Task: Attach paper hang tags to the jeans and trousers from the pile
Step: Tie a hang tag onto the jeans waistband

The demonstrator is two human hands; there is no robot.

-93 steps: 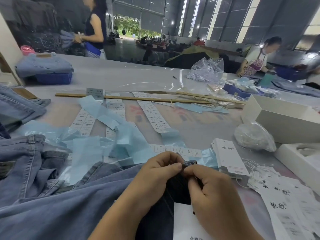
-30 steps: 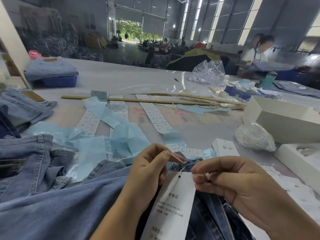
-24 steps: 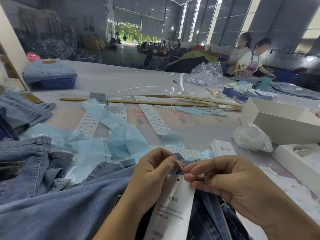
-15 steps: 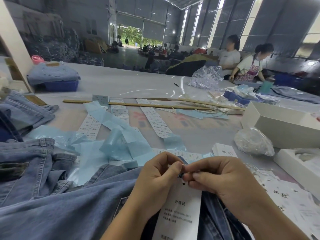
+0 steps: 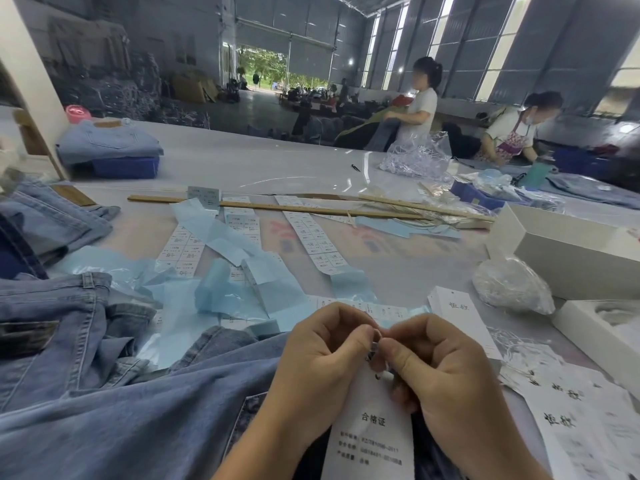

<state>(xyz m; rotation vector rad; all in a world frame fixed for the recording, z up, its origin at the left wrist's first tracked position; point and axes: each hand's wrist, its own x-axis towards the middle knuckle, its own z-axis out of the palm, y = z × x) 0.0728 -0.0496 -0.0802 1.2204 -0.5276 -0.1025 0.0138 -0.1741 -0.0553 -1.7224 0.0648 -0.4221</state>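
Note:
Light blue jeans (image 5: 131,420) lie across the near table edge under my hands. A white paper hang tag (image 5: 372,431) with printed text hangs over them. My left hand (image 5: 322,358) and my right hand (image 5: 440,368) meet fingertip to fingertip just above the tag's top, both pinching its thin fastener string, which is mostly hidden by the fingers. More jeans (image 5: 52,327) are piled at the left.
A stack of white hang tags (image 5: 460,317) and loose tags (image 5: 581,410) lie to the right, beside a bag of strings (image 5: 512,285) and white boxes (image 5: 568,251). Blue paper strips (image 5: 242,289), label sheets and wooden sticks (image 5: 304,208) cover the middle. Two people work at the far right.
My hands have drawn together from slightly apart to touching at the tag's top. The tag now hangs straight below my fingers. A person in the background has walked right.

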